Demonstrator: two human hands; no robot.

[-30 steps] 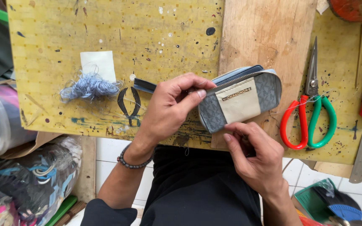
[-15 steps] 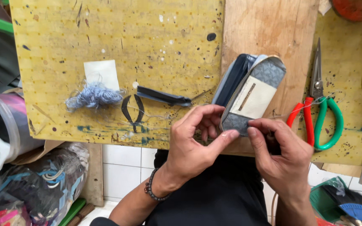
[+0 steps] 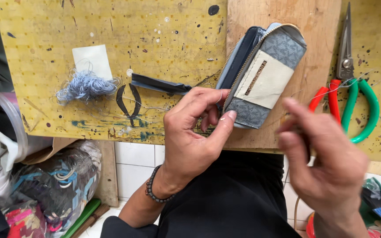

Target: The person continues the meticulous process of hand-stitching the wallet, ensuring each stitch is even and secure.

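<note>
A grey and cream zipped wallet (image 3: 265,77) lies tilted on the wooden board (image 3: 283,26), its zipper edge open. My left hand (image 3: 195,132) pinches the wallet's lower left corner between thumb and fingers. My right hand (image 3: 327,163) is blurred, raised a little to the right of the wallet. It seems to pinch a thin thread that runs toward the wallet, though what it holds is hard to make out. A black strip (image 3: 159,84) lies on the yellow board (image 3: 111,53) just left of my left hand.
A tangle of blue thread (image 3: 84,86) and a small white card (image 3: 92,59) lie on the yellow board. Scissors with red and green handles (image 3: 347,79) rest at the right. Bags of scraps (image 3: 49,185) sit on the tiled floor at lower left.
My right hand has pulled away from the wallet toward the lower right, drawing thread. My left hand stays on the wallet's corner. The view has moved closer.
</note>
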